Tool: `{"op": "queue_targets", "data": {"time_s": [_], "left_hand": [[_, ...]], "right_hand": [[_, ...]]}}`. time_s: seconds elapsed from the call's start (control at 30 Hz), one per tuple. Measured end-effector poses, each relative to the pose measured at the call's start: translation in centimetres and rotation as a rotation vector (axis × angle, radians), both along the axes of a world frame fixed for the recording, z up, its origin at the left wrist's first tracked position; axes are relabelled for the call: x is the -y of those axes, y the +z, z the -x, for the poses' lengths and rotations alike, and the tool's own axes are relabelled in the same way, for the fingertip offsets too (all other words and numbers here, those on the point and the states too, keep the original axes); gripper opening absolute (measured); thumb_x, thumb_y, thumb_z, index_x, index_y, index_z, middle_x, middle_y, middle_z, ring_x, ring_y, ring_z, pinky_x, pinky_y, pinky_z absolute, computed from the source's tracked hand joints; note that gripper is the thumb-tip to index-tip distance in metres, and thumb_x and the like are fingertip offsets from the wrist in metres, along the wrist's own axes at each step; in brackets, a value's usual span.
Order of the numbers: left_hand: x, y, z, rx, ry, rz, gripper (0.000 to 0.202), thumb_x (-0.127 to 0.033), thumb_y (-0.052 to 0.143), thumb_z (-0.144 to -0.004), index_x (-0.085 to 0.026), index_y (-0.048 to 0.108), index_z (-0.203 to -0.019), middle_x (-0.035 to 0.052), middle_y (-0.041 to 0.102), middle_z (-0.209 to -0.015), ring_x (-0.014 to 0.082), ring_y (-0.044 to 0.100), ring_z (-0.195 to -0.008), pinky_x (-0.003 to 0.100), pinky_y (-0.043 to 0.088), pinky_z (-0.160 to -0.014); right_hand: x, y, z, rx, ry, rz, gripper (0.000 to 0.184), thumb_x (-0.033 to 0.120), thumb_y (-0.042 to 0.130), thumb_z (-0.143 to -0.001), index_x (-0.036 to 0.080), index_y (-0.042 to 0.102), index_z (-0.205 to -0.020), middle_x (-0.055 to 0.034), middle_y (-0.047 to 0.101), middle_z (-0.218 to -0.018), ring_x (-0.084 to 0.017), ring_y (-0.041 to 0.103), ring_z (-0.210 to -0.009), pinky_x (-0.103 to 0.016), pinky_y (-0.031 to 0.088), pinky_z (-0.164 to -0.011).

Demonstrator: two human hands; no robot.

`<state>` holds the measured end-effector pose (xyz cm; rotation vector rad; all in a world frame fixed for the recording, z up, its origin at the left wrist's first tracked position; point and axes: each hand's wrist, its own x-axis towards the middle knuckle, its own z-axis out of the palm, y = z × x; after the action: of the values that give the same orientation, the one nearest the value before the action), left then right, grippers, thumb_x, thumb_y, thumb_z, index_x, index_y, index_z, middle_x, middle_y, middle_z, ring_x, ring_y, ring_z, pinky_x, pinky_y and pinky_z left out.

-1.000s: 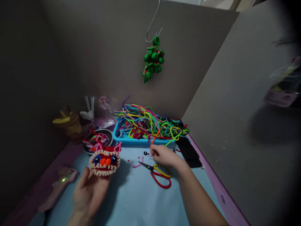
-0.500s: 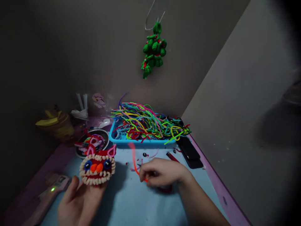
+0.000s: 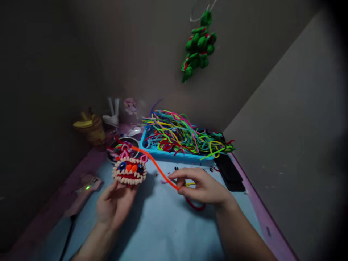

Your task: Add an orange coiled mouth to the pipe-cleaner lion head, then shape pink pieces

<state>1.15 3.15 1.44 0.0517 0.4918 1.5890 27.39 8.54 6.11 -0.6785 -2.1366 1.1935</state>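
So the right hand (image 3: pixel 202 186) has a narrow grip, thumb and fingertips pinching one end of an orange pipe cleaner (image 3: pixel 160 172). The rest arcs up and left, its far end passing close to one pink ear of the monster head (image 3: pixel 129 173); can't tell if they touch. That head is propped up in the left hand (image 3: pixel 116 203), palm up with a loose, cupped grip, face toward the camera: cream fringe around the mouth, blue eyes, orange nose. Scissors (image 3: pixel 197 207) sit on the blue tabletop (image 3: pixel 165 224), half hidden by the right hand. Behind the head there's a round bowl (image 3: pixel 108 158) of colorful bits, then a blue tray (image 3: pixel 174 156) buried in a messy heap of pipe cleaners (image 3: pixel 179 130). Black phone (image 3: pixel 230 170) off to the right, pink corded gadget (image 3: pixel 84 195) with a green light on the left, green ornament (image 3: pixel 200 44) hanging up top.
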Motion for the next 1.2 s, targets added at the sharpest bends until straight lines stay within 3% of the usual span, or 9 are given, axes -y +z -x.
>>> {"op": "queue_targets", "data": {"time_s": [0.13, 0.27, 0.37, 0.43, 0.6, 0.67, 0.97, 1.2], "left_hand": [[0.3, 0.8, -0.4, -0.055, 0.065, -0.052, 0.061, -0.006, 0.05, -0.077, -0.023, 0.054, -0.136, 0.0092, 0.069, -0.124, 0.0249, 0.066, -0.111, 0.044, 0.049, -0.104], [0.6, 0.6, -0.4, -0.058, 0.109, -0.024, 0.05, -0.01, 0.051, -0.083, -0.022, 0.058, -0.131, 0.0083, 0.075, -0.109, 0.0222, 0.072, -0.094, 0.037, 0.058, -0.09], [0.7, 0.2, -0.1, -0.036, 0.13, 0.016, 0.043, -0.012, 0.049, -0.087, -0.023, 0.061, -0.127, 0.0045, 0.078, -0.089, 0.0211, 0.074, -0.087, 0.036, 0.058, -0.09], [0.7, 0.0, -0.1, -0.041, 0.13, 0.023, 0.043, -0.011, 0.049, -0.088, -0.025, 0.062, -0.126, 0.0032, 0.078, -0.087, 0.0215, 0.074, -0.09, 0.038, 0.055, -0.095], [0.6, 0.1, -0.3, -0.104, 0.103, -0.017, 0.05, -0.011, 0.052, -0.088, -0.026, 0.055, -0.135, 0.0061, 0.072, -0.119, 0.0234, 0.066, -0.113, 0.04, 0.046, -0.107], [0.5, 0.3, -0.3, -0.107, 0.102, -0.012, 0.049, -0.013, 0.054, -0.089, -0.026, 0.055, -0.136, 0.0072, 0.07, -0.124, 0.0245, 0.065, -0.116, 0.042, 0.045, -0.108], [0.8, -0.1, 0.1, -0.112, 0.048, 0.042, 0.044, -0.02, 0.053, -0.09, -0.023, 0.059, -0.133, 0.0089, 0.074, -0.115, 0.0268, 0.066, -0.113, 0.047, 0.046, -0.107], [0.9, -0.7, 0.4, -0.109, -0.049, -0.052, 0.043, -0.021, 0.055, -0.088, -0.024, 0.061, -0.13, 0.0067, 0.074, -0.115, 0.027, 0.064, -0.117, 0.045, 0.044, -0.109]], "right_hand": [[0.2, -0.3, 0.9, 0.107, 0.178, -0.043, 0.036, 0.013, 0.059, -0.085, 0.02, 0.066, -0.119, -0.0012, 0.071, -0.083, -0.011, 0.065, -0.074, -0.022, 0.049, -0.072], [0.4, -0.5, 1.9, 0.165, 0.252, -0.076, 0.036, 0.011, 0.056, -0.086, 0.021, 0.067, -0.119, -0.0027, 0.073, -0.09, -0.012, 0.065, -0.078, -0.023, 0.05, -0.074], [0.6, -0.6, 2.5, 0.17, 0.277, -0.09, 0.039, 0.009, 0.053, -0.085, 0.022, 0.066, -0.12, -0.0038, 0.074, -0.096, -0.012, 0.066, -0.084, -0.024, 0.05, -0.077], [0.6, -0.7, 2.8, 0.192, 0.26, -0.097, 0.04, 0.008, 0.052, -0.085, 0.022, 0.067, -0.12, -0.0036, 0.073, -0.094, -0.013, 0.066, -0.082, -0.025, 0.05, -0.077], [0.3, -1.0, 3.0, 0.241, 0.226, -0.098, 0.04, 0.01, 0.05, -0.084, 0.021, 0.067, -0.119, -0.0024, 0.072, -0.087, -0.013, 0.064, -0.077, -0.025, 0.049, -0.076], [0.1, -1.2, 3.0, 0.241, 0.222, -0.094, 0.041, 0.009, 0.05, -0.083, 0.02, 0.067, -0.119, -0.0028, 0.072, -0.088, -0.013, 0.064, -0.078, -0.026, 0.049, -0.076], [-0.7, -2.9, 3.3, 0.311, 0.094, -0.107, 0.039, 0.009, 0.05, -0.083, 0.018, 0.066, -0.117, -0.0023, 0.068, -0.082, -0.014, 0.06, -0.073, -0.025, 0.046, -0.071], [-1.2, -3.3, 3.2, 0.327, 0.054, -0.164, 0.032, 0.008, 0.05, -0.084, 0.018, 0.069, -0.108, -0.0045, 0.069, -0.086, -0.016, 0.062, -0.081, -0.028, 0.048, -0.077]]}}
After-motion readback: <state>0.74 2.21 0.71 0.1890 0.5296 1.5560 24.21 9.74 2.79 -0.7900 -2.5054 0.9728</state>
